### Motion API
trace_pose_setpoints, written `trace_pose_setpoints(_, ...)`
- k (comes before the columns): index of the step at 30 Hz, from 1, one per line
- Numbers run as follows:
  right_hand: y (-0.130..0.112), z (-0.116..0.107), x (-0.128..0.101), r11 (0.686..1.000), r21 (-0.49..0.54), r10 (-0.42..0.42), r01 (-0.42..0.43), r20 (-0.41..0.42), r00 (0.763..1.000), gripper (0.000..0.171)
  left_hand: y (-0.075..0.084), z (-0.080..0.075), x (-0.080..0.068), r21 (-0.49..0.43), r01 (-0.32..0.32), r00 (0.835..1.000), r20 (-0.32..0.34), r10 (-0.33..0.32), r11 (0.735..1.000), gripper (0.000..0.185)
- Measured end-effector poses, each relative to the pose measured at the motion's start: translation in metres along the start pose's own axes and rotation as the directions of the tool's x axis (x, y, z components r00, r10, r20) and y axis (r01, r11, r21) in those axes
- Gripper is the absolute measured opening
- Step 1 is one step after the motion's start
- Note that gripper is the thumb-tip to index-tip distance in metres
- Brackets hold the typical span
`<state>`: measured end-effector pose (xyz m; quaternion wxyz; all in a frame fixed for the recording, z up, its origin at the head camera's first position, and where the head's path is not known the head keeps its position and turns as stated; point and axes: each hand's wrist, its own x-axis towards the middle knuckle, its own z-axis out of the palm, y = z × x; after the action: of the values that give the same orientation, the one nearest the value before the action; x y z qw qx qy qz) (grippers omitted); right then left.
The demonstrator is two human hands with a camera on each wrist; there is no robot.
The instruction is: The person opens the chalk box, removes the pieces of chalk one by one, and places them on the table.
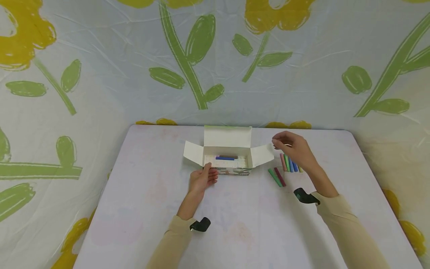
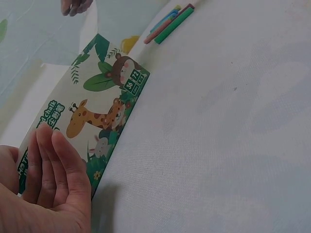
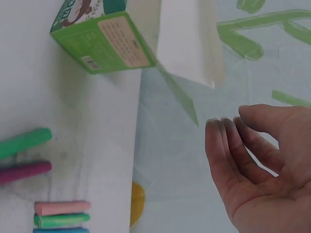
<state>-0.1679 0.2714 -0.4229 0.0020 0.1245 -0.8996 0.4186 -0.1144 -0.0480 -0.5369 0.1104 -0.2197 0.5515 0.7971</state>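
table (image 1: 141, 209): white, carried all | box (image 1: 228, 149): open, flaps spread, near far edge | chalks (image 1: 285, 168): loose row right of box | left hand (image 1: 202, 178): straight fingers rested on box front | right hand (image 1: 293, 148): relaxed, empty, over chalks

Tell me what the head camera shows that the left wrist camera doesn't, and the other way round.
Only the head view shows the inside of the open box, where a blue chalk and a brown chalk lie, and the empty right hand raised above the loose chalks. Only the left wrist view shows the box's printed front with a giraffe. Both show the left hand at the box's front, some loose chalks and the table.
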Motion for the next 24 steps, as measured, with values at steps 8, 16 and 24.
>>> trace_pose_setpoints(8,-0.017,0.022,0.015,0.998,0.056,-0.044,0.043,0.027,0.999,0.025,-0.002,0.000,0.000,-0.001,-0.006,1.000,-0.011,0.006,1.000,0.037)
trace_pose_setpoints(16,-0.021,0.045,0.029,0.996,0.074,-0.059,0.054,0.067,0.996,0.026,-0.004,0.000,0.001,0.000,-0.015,1.000,0.001,0.015,1.000,0.037)
trace_pose_setpoints(24,-0.022,0.070,0.035,0.994,0.092,-0.077,0.067,0.110,0.991,0.025,-0.003,0.000,0.001,-0.007,-0.007,1.000,-0.001,0.007,1.000,0.036)
